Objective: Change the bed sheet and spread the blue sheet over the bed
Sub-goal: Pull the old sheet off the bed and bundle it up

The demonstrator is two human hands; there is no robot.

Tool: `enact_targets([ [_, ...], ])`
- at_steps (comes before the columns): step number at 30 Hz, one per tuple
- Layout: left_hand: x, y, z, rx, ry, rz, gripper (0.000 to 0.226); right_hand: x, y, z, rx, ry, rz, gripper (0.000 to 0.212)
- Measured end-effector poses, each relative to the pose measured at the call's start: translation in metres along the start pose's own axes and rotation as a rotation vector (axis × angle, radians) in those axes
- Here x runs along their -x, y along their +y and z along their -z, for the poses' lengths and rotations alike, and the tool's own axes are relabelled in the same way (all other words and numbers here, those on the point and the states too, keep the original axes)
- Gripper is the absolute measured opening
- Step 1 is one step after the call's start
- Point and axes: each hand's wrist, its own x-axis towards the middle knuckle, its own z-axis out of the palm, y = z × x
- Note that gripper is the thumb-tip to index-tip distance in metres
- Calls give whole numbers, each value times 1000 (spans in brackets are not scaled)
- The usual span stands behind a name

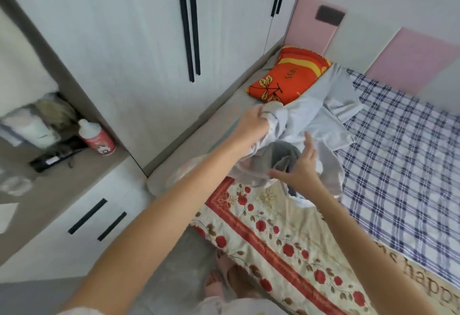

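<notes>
A pale blue sheet (321, 120) lies bunched at the near left corner of the bed, between an orange pillow (288, 75) and a blue-and-white checked sheet (403, 155) that covers the mattress. My left hand (251, 125) grips a gathered fold of the pale blue sheet and holds it lifted above the bed's edge. My right hand (298, 167) has its fingers spread and touches the bunched fabric from the near side, by a grey fold (278, 153). A floral red-and-cream quilt (273, 235) hangs over the bed's near side.
A white wardrobe (139, 41) with black handles stands close along the bed's left side. A low cabinet (82, 190) carries a red bottle (97, 138) and dark clutter. Pink padded panels (311, 28) line the wall at the head. My slippered feet (224, 282) stand on the grey floor.
</notes>
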Motion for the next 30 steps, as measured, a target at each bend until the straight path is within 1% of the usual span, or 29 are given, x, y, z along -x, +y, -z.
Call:
enact_targets([
  [1,8,7,-16,-102,-114,-91,23,-3,-9,-4,80,43,72,124],
  [2,12,9,-28,-134,-198,-181,23,-5,-20,-4,75,93,134,113],
  [3,12,8,-32,-136,-249,-232,26,-11,-28,-3,-40,127,179,86],
  [4,9,3,-30,-101,-271,-239,28,-14,-33,1,-160,136,225,52],
  [5,7,-3,-24,-75,-276,-248,27,-16,-37,5,-226,154,246,28],
  [6,8,-9,-17,-65,-272,-296,27,-17,-36,8,-294,183,236,15],
  [7,6,-20,-14,-113,-265,-350,33,-22,-30,12,-428,209,184,11],
  [8,0,-40,-11,-204,-265,-395,45,-24,-26,18,-621,235,78,11],
  [9,-5,-63,-7,-356,-285,-398,57,-27,-23,24,-844,258,-55,11],
  [10,-10,-88,-8,-517,-317,-362,66,-31,-17,32,-1038,258,-174,13],
  [11,-15,-112,-10,-658,-356,-299,72,-36,-10,39,-1173,234,-247,15],
  [12,-18,-136,-13,-746,-382,-219,74,-37,-6,47,-1255,205,-287,20],
  [13,-27,-155,-18,-790,-395,-134,75,-43,0,55,-1323,183,-319,25],
  [14,-33,-169,-24,-804,-373,-42,74,-46,4,61,-1360,149,-328,26],
  [15,-36,-180,-27,-799,-321,31,68,-47,7,67,-1380,108,-331,22],
  [17,-50,-195,-29,-822,-185,111,43,-54,12,78,-1398,44,-317,17],
  [19,-71,-201,-24,-869,-81,234,19,-66,16,89,-1371,41,-277,17],
  [20,-82,-200,-17,-858,-39,285,20,-72,16,92,-1315,67,-240,19],
  [21,-93,-196,-13,-795,10,328,25,-80,20,95,-1219,90,-194,22],
  [23,-116,-167,-4,-609,140,385,30,-95,25,99,-957,102,-109,29],
  [24,-129,-146,-1,-522,228,364,31,-105,28,99,-803,113,-96,40],
  [25,-141,-121,1,-448,297,317,30,-114,30,98,-632,129,-110,61],
  [26,-149,-95,-2,-385,322,254,26,-121,30,94,-470,149,-121,85],
  [27,-156,-70,-10,-340,308,174,23,-130,27,88,-319,161,-95,107],
  [28,-163,-45,-21,-289,257,100,25,-136,22,81,-196,165,-15,122],
  [29,-160,-20,-43,-225,183,77,30,-136,13,70,-120,150,99,130],
  [30,-158,4,-65,-185,105,75,31,-140,5,60,-90,123,214,130],
])
